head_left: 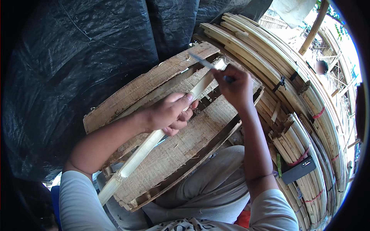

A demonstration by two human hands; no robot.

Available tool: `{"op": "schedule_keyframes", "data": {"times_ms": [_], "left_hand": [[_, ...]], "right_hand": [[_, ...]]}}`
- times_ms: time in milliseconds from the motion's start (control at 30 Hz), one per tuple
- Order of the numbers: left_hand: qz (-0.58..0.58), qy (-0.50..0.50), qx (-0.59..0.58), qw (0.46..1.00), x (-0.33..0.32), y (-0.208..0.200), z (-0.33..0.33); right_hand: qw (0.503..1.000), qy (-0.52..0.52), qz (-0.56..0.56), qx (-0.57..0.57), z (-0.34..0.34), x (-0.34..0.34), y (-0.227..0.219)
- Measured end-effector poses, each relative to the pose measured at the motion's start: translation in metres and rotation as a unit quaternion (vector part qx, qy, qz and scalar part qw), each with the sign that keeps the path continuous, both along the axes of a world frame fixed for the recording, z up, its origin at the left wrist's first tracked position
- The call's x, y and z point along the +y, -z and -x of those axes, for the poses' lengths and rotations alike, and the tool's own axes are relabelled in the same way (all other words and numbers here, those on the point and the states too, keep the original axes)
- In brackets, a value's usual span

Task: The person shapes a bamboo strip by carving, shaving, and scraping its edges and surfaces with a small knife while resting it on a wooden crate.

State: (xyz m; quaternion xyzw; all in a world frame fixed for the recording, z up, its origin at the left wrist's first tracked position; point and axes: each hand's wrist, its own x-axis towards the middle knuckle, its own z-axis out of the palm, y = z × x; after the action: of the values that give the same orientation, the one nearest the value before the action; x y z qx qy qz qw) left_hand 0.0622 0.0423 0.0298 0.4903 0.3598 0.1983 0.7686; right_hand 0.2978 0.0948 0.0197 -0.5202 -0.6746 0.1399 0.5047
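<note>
A long pale split bamboo strip [143,153] slants from beside my left elbow up to the far right, over a slatted bench of rough planks [189,134]. My left hand [172,111] is wrapped round the middle of the strip, thumb on top. Farther along, my right hand [236,85] is closed on the handle of a knife [201,61]. Its narrow blade points up and left, crossing the strip near the far end; whether the edge touches the wood I cannot tell. The fingers partly cover the handle.
Black plastic sheeting [84,77] hangs at the left and back. Stacked bamboo strips [254,50] and tied bundles [293,140] fill the right side, with a dark phone [298,170] lying on one. Curled shavings lie on the planks. Another person [321,67] is far off at the right.
</note>
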Motion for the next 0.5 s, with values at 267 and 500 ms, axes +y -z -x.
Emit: {"op": "schedule_keyframes", "data": {"times_ms": [267,500], "left_hand": [[-0.005,-0.014,-0.017,1.000,-0.001,-0.009,-0.004],[-0.009,0.005,-0.006,1.000,-0.003,-0.008,-0.005]], "right_hand": [[0.999,-0.029,-0.043,-0.011,0.002,-0.005,0.002],[0.998,0.034,-0.036,-0.032,-0.010,0.004,-0.002]]}}
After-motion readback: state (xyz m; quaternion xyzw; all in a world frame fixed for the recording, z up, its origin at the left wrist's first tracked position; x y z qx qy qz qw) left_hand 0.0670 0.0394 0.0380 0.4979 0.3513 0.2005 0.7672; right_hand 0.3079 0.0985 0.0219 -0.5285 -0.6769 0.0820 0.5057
